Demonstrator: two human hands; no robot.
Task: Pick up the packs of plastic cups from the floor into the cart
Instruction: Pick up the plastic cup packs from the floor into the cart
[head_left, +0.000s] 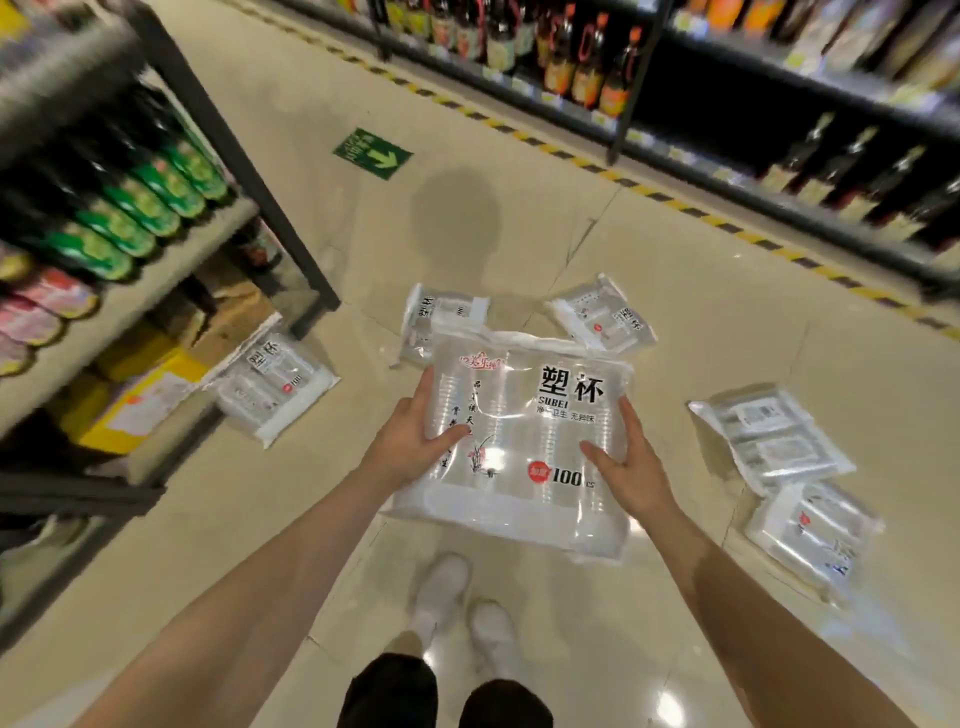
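The left hand (415, 441) and the right hand (631, 462) grip one pack of plastic cups (519, 447) by its two sides, above the floor (519, 234). It is a clear bag with stacked transparent cups, black characters and "100". Five other packs (272, 387) lie on the floor around. On the left, a shelf (156, 270) holds green bottles (150, 202).
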